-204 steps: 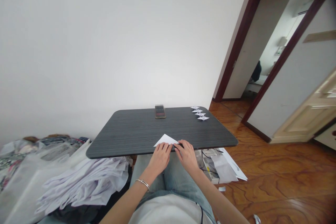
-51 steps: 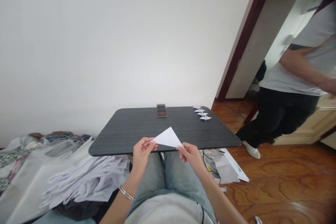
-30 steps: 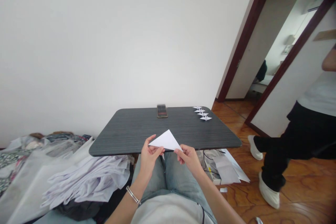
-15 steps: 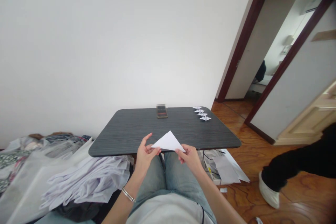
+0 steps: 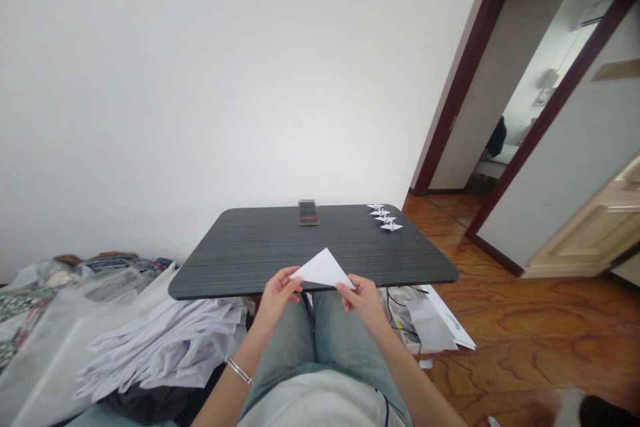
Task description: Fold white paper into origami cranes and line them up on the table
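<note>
A white sheet of paper [image 5: 325,268], folded into a triangle, is held over the near edge of the dark table [image 5: 240,247], its peak pointing away from me. My left hand [image 5: 280,288] pinches the left corner between thumb and fingers. At the opposite corner, my right hand [image 5: 359,292] grips the paper with thumb and curled fingers. Several folded paper cranes [image 5: 391,227] stand in a row at the table's far right. A phone [image 5: 309,213] sits at the back edge by the wall.
Stacked white cloth [image 5: 170,340] and other fabrics lie left of the table. Below its right side are cables and white paper sheets [image 5: 435,323] on the wooden floor [image 5: 510,340]. Another person's foot [image 5: 570,407] shows blurred at the lower right.
My left hand's raised index finger has come down onto the paper, and the triangle has tilted slightly. The other person's leg has moved down, mostly out of view at the lower right.
</note>
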Action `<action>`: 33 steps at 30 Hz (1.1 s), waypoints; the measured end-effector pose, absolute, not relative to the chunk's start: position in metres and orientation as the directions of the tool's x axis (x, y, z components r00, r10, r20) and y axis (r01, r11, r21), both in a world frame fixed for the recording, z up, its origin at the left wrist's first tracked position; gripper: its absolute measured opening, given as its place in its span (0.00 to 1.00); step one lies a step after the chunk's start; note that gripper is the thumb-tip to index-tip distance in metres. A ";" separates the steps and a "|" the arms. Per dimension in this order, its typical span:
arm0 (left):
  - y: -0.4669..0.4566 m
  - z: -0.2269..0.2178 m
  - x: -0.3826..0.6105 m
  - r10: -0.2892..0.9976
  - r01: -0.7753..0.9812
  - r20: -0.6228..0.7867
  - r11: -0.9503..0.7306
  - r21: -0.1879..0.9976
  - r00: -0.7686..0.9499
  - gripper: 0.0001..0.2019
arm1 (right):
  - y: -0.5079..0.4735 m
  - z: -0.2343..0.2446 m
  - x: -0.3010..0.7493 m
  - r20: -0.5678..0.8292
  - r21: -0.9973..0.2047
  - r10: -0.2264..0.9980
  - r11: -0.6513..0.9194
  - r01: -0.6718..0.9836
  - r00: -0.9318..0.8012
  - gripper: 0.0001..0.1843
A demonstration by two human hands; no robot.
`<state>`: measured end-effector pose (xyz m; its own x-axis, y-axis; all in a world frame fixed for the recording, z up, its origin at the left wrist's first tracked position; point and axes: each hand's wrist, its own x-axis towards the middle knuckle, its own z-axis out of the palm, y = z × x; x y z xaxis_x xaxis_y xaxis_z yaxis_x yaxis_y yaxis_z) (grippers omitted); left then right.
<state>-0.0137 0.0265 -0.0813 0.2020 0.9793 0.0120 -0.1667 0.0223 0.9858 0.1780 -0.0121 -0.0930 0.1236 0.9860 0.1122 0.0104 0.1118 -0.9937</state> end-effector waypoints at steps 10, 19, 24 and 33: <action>0.012 -0.077 0.020 0.950 -0.106 0.025 0.008 0.994 0.310 0.13 | -0.019 -0.088 0.165 0.120 -0.992 0.990 0.117 0.052 0.072 0.16; 0.016 -0.076 0.013 0.956 -0.148 0.093 -0.053 0.988 0.277 0.14 | -0.019 -0.090 0.168 0.141 -0.984 0.987 0.132 0.117 0.077 0.15; 0.018 -0.070 0.002 0.961 -0.118 0.088 -0.058 0.991 0.263 0.13 | -0.016 -0.092 0.171 0.129 -0.987 0.988 0.119 0.112 0.080 0.17; 0.029 -0.073 -0.022 0.949 -0.010 0.092 -0.094 0.996 0.302 0.13 | -0.016 -0.090 0.178 0.132 -0.987 0.986 0.121 0.109 0.100 0.18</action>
